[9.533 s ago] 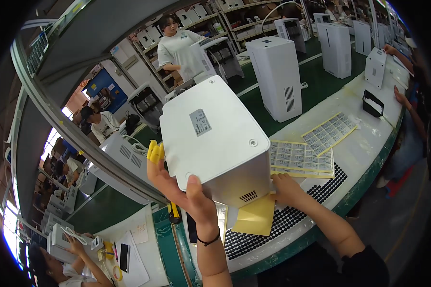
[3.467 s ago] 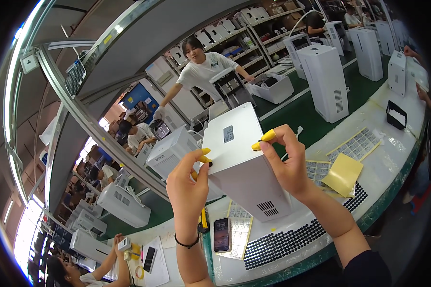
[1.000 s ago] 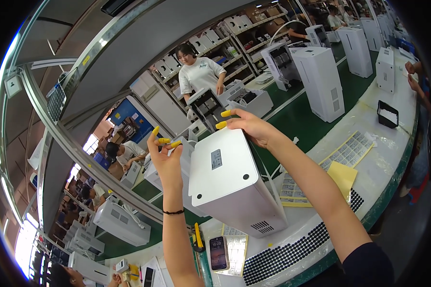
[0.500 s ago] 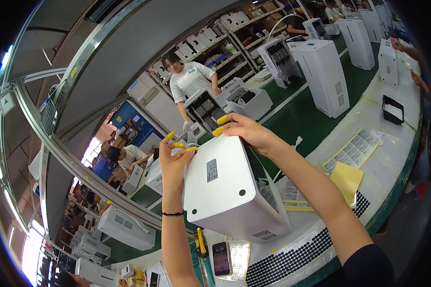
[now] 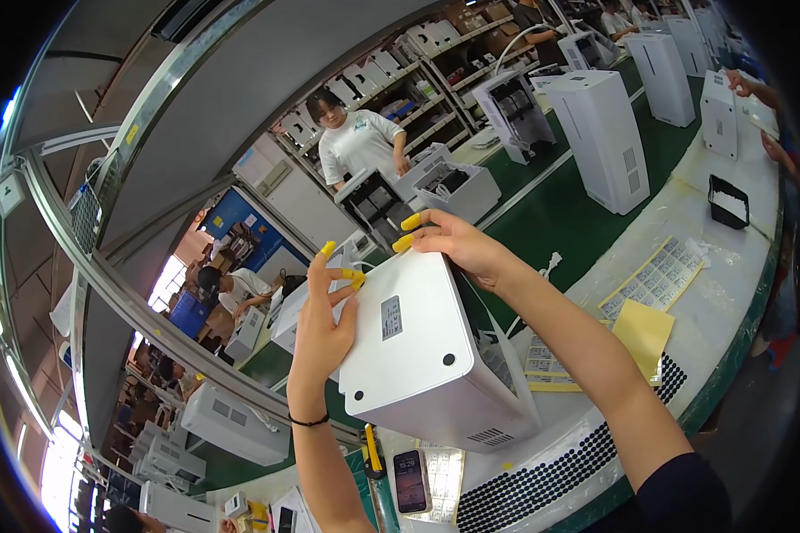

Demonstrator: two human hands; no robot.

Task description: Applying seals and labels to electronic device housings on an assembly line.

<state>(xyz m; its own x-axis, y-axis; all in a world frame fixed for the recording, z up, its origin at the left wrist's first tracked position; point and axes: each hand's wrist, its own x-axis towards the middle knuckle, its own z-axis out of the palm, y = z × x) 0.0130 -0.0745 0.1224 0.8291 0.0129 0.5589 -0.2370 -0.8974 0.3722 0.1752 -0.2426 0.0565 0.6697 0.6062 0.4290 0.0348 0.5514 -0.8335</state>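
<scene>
A white box-shaped appliance lies tilted in front of me, with a flat panel facing up. The panel carries a grey label and round black feet at its near corners. My left hand is open at the far left corner, fingers spread. A fingertip in a yellow cover touches the panel by a small dark spot. Over the far right corner lies my right hand, its yellow-covered fingertips apart at the far edge. What sits beneath those fingertips is hidden.
Rows of black round pads, a phone, a yellow-handled cutter and label sheets lie around the appliance. A black tray stands at right. White units line the green conveyor; a co-worker stands beyond.
My left hand has turned and shifted a little, its thumb now down by the panel's left edge and the index finger raised. My right hand and the appliance have hardly moved.
</scene>
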